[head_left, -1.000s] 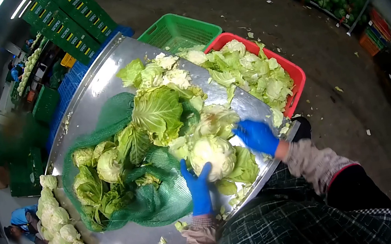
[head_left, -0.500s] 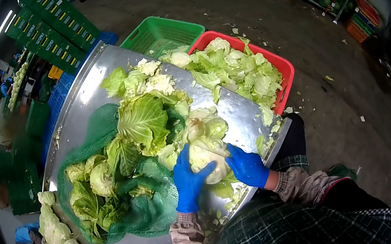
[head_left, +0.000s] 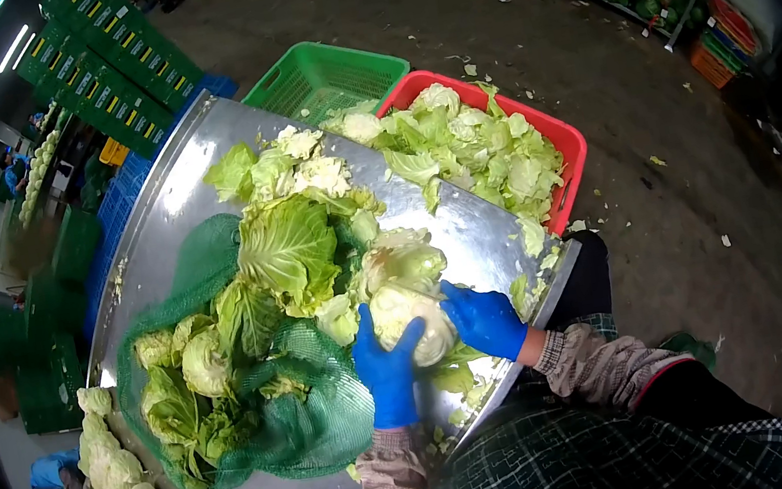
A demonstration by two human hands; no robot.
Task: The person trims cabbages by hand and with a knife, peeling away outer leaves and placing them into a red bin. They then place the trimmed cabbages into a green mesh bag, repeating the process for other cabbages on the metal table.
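Observation:
Both hands wear blue gloves. A pale cabbage head rests on the metal table near its front edge, held between them. My left hand lies against its left side, thumb and fingers around it. On the right side, my right hand grips it with fingers bent inward. Just beyond is another trimmed cabbage. To the left, a green mesh bag lies open around several leafy cabbages, with a large green leaf on top.
A red crate full of loose leaves and a green crate stand beyond the table. Lined-up cabbages run along the lower left, near a person in blue. Stacked green crates stand at upper left.
The cabbage has turned slightly between my hands, showing more of its pale side. My right hand has shifted a little left and up, and my left hand slightly down and right.

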